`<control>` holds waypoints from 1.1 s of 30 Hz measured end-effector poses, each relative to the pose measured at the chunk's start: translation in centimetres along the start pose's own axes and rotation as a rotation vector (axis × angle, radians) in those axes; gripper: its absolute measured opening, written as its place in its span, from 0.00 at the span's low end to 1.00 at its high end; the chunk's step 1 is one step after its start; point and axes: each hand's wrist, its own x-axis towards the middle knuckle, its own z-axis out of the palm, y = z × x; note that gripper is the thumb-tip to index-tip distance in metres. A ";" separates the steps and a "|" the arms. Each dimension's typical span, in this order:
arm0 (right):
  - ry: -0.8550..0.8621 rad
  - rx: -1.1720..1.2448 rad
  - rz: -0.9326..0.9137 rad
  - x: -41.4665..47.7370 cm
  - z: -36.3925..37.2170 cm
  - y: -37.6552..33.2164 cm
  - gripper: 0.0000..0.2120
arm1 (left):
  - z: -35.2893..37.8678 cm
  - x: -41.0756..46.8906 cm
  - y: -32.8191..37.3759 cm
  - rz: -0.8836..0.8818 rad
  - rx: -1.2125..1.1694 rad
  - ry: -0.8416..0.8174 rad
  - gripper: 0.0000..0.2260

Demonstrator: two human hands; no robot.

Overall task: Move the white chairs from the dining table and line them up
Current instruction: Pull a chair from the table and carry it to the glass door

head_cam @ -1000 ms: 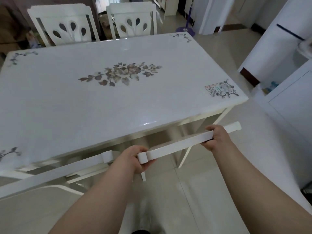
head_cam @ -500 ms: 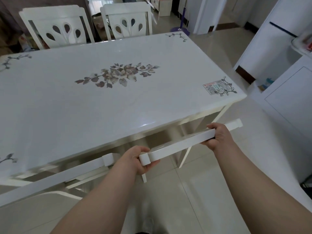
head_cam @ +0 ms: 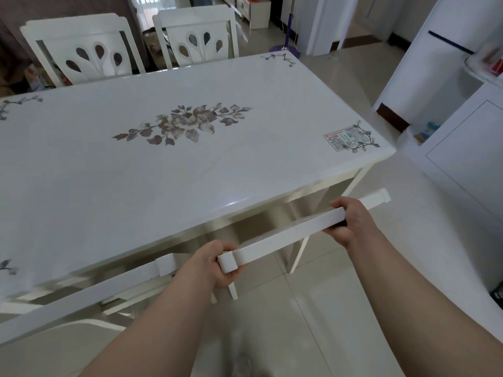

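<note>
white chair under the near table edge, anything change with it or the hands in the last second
Barely anything. Left hand and right hand keep gripping the top rail of the white wooden chair, which stays tucked at the white floral-print dining table. Only the camera view shifted slightly. Nothing was let go.

Single head-worn wide-angle view, no second view to compare. It looks forward and steeply down from the near long edge of the dining table (head_cam: 136, 172), close above both forearms. The tabletop's far edge and right corners are in frame; its left end is cropped. Edges bow outward.
</note>
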 end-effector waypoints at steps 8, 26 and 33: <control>0.015 -0.056 -0.068 -0.8 -0.2 -0.2 0.07 | 0.1 0.2 -0.5 0.041 -0.052 0.002 0.15; 0.029 -0.139 -0.122 -9.4 -12.1 -4.0 0.06 | 4.7 -6.2 -11.5 -0.017 -0.086 -0.075 0.19; 0.039 -0.136 -0.145 -11.9 -20.3 -4.9 0.05 | 8.0 -8.5 -19.3 -0.026 -0.071 -0.066 0.17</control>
